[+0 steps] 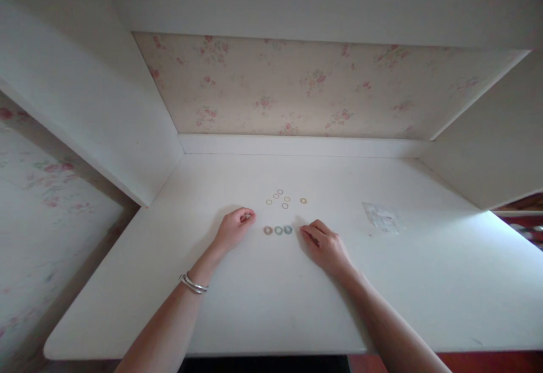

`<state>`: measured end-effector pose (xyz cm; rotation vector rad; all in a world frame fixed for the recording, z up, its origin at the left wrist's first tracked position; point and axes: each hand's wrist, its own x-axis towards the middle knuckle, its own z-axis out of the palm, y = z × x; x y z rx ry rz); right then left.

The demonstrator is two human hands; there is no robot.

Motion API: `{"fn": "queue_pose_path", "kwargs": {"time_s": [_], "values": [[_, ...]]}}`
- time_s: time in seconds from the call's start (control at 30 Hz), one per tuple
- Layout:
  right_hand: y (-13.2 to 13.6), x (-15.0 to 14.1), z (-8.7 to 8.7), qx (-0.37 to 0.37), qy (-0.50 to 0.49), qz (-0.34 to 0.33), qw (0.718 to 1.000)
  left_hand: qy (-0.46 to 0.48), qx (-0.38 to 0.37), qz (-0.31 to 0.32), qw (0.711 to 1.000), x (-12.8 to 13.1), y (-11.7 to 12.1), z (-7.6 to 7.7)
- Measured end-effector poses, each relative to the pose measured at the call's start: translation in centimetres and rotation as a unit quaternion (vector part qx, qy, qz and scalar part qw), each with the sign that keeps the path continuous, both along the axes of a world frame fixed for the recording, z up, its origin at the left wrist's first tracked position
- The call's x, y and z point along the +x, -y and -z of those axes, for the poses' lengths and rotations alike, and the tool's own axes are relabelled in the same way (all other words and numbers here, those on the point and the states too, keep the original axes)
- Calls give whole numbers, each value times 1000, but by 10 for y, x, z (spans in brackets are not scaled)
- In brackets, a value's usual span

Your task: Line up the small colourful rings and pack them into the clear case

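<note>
My left hand (233,229) rests on the white tabletop with its fingers curled and the thumb against the index finger. Nothing shows in it. On the other side, my right hand (326,245) lies loosely closed, also with nothing visible in its fingers. Between them, three thick rings sit in a row: a brownish-pink ring (265,230), a pale green ring (275,230) and a grey-green ring (291,230). Farther back lie several thin gold-coloured rings (285,208). A thicker yellowish ring (301,200) is apart to their right. Neither hand touches a ring.
A crumpled clear plastic bag (384,218) lies on the white table (263,305) to the right, with a tiny dark speck beside it. White side panels and a flowered back wall (314,85) enclose the table, and a white panel overhangs it.
</note>
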<state>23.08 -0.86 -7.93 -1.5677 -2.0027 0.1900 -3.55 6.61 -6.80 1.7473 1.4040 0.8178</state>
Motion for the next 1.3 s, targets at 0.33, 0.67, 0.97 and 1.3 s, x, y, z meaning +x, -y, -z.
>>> {"fn": "queue_pose_path", "kwargs": {"time_s": [0.33,0.67,0.97,1.3], "values": [[0,-3,-2,3,44,2,999,-35,10,-1,999,2,1,-1],[-21,11,1,-28,-38,102,994,-26,-3,-3,1000,3,3,-4],[-57,11,-1,-53,62,151,985,-18,9,6,1000,2,2,0],[-57,17,7,-47,40,136,989,-19,-1,6,1000,4,2,-3]]}}
